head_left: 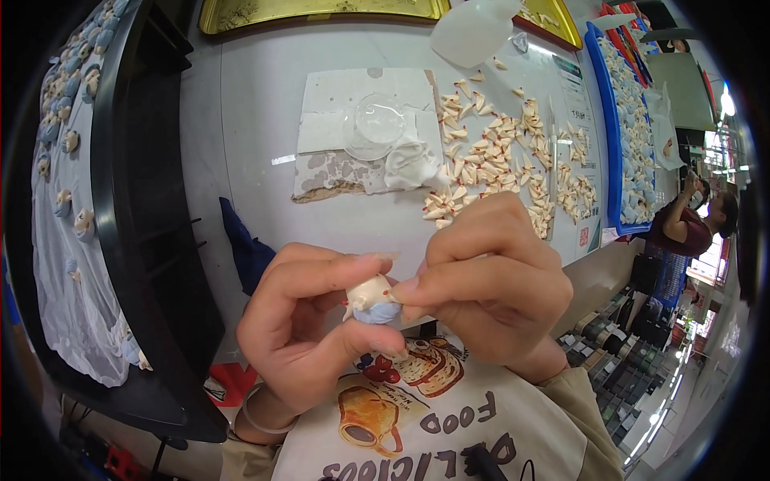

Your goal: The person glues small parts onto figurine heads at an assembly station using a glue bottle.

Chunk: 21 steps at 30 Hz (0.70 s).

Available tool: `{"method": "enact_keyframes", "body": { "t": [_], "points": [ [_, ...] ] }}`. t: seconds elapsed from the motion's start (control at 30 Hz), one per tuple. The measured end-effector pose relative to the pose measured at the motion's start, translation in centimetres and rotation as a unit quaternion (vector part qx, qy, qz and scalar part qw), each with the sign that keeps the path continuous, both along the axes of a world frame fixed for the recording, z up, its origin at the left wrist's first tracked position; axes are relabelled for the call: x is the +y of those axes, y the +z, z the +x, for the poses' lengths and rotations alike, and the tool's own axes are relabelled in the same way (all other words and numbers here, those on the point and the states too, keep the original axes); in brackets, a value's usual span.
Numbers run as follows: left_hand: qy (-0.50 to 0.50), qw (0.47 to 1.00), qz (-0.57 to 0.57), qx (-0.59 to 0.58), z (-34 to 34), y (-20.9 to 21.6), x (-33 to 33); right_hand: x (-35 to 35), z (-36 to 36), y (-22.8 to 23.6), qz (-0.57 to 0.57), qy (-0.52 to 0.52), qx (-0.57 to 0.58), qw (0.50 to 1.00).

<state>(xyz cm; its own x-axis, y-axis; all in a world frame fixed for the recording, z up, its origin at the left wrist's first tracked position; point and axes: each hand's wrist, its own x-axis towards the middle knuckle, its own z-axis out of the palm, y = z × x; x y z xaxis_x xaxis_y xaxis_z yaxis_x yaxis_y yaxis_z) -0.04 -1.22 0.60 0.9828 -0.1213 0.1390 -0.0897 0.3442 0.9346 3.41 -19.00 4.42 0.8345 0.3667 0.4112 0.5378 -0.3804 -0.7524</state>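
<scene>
My left hand (301, 309) holds a small cream and light-blue figurine (370, 301) between thumb and fingers, in front of my apron. A red-tipped cream piece sticks out on the figurine's left side. My right hand (493, 280) is closed in a pinch against the figurine's right side. At its fingertips a small red-tipped piece (387, 294) shows against the figurine; the fingers hide most of it. Beyond my right hand, many loose cream pieces with red tips (501, 144) lie scattered on the white table (257, 104).
A worn white board (321, 120) bears a clear round dish (377, 124) and a crumpled white tissue (411, 164). A white plastic bottle (473, 32) and gold tray (321, 14) stand at the back. A blue tray (613, 160) of figurines is right; a black rack (152, 200) left. Another person (682, 216) is far right.
</scene>
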Motion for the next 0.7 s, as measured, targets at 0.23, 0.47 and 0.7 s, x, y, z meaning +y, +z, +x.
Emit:
{"method": "enact_keyframes", "body": {
  "t": [0.23, 0.47, 0.7],
  "points": [
    [0.070, 0.986, -0.120, 0.087, 0.1, 1.1, -1.7, 0.2, 0.0, 0.2, 0.058, -0.004, 0.015, 0.998],
    [0.000, 0.996, -0.042, 0.075, -0.5, 1.0, -1.6, -1.1, -0.6, -0.4, 0.052, 0.055, -0.015, 0.997],
    [-0.049, 0.997, 0.045, 0.049, -0.4, 0.9, -1.7, -19.4, 1.4, 3.1, -0.155, -0.324, -0.048, 0.932]
  ]
}}
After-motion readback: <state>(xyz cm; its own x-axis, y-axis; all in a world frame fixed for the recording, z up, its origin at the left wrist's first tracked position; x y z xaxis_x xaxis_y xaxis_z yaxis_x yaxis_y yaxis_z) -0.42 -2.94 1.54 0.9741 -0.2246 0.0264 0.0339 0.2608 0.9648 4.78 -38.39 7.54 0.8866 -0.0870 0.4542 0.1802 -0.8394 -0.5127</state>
